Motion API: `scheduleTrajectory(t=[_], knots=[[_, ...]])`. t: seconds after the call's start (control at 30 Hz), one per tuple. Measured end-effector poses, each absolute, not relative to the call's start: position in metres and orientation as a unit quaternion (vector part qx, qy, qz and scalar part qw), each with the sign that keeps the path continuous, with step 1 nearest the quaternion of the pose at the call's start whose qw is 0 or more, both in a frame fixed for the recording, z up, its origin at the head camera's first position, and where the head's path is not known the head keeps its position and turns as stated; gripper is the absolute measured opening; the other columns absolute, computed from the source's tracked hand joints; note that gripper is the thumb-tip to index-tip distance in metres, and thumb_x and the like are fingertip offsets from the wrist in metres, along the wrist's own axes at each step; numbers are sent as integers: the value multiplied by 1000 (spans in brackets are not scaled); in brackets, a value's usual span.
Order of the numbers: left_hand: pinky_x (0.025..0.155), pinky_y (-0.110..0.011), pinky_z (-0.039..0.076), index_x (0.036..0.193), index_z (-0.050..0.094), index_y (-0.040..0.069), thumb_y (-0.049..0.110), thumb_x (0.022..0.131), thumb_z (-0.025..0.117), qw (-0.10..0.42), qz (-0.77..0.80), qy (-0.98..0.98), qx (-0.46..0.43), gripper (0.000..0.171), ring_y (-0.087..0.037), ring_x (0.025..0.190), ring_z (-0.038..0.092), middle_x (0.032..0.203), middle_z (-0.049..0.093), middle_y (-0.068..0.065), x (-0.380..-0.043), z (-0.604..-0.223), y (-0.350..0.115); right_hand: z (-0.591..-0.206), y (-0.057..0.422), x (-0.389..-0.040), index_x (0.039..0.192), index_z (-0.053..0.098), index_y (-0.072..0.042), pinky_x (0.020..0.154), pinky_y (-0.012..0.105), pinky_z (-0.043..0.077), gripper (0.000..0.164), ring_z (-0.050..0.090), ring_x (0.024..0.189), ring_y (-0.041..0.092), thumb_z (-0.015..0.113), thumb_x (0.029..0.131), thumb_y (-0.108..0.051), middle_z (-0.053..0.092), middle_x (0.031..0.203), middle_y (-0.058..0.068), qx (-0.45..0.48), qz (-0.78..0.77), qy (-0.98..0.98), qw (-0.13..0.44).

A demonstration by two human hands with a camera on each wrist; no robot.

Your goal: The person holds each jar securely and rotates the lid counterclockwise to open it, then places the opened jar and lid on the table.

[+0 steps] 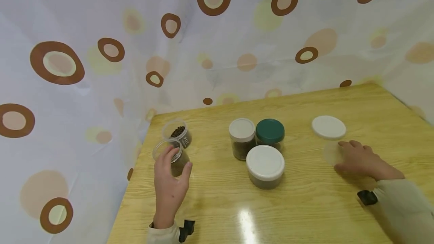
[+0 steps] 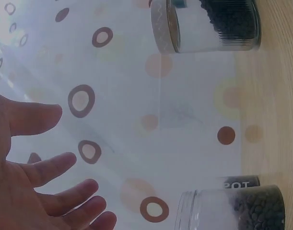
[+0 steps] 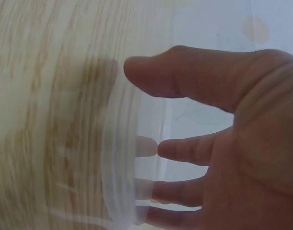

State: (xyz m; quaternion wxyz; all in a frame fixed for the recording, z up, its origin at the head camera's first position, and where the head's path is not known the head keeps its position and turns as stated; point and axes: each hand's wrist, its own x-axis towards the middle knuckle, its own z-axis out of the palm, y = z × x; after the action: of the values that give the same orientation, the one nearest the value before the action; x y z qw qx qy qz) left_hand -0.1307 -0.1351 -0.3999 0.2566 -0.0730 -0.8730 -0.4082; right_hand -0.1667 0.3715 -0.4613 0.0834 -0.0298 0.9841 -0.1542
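Looks bright and evenly lit in the head view. Glares white on the table (image 1: pixel 246 227), right of the left hand (image 1: pixel 172 187); darkens softly below the right hand (image 1: pixel 361 159). Stretches at the cloth (image 1: pixel 95 123), left of the left hand. Turns hazy in the left wrist view, washed out above the hand. Appears dimmer and soft-focused in the right wrist view, shadowed beside the hand.

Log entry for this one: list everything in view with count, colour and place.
table: one, yellow wood-grain, beneath everything
patterned sheet: one, whitish, brown rings, around table
rear open jar: one, clear, dark contents, far left
nearer open jar: one, clear, dark contents, before it
tall jar: one, white lid, centre
green-lidded jar: one, right of tall jar
wide jar: one, white lid, centre front
white lid: one, right
translucent piece: one, beside right hand
sleeves: two, pale, wrists
left hand: one, at nearer open jar
right hand: one, right
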Motion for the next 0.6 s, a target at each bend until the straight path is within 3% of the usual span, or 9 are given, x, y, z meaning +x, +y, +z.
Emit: scheduleTrajectory(t=[0.1, 0.4, 0.6], knots=[[107, -64, 36, 132, 57, 3, 12, 90, 71, 240, -406, -878, -83, 45, -40, 138, 40, 147, 46, -18, -130, -403, -129, -461, 374, -170, 137, 35, 19, 75, 78, 41, 84, 35, 107, 76, 72, 80, -30, 32, 130, 52, -33, -152, 984, 83], [105, -61, 41, 131, 59, 4, 18, 91, 70, 171, -393, -897, -103, 44, -38, 136, 43, 146, 49, -17, -125, -418, -106, -457, 375, -164, 142, 29, 19, 80, 84, 34, 92, 25, 116, 77, 74, 84, -35, 19, 137, 55, -44, -158, 983, 83], [104, -59, 42, 130, 60, 6, 19, 91, 70, 153, -391, -900, -118, 43, -35, 135, 45, 143, 52, -13, -121, -424, -97, -449, 364, -154, 146, 29, 16, 90, 78, 32, 81, 30, 122, 68, 65, 94, -35, 27, 141, 49, -85, -203, 975, 26]])
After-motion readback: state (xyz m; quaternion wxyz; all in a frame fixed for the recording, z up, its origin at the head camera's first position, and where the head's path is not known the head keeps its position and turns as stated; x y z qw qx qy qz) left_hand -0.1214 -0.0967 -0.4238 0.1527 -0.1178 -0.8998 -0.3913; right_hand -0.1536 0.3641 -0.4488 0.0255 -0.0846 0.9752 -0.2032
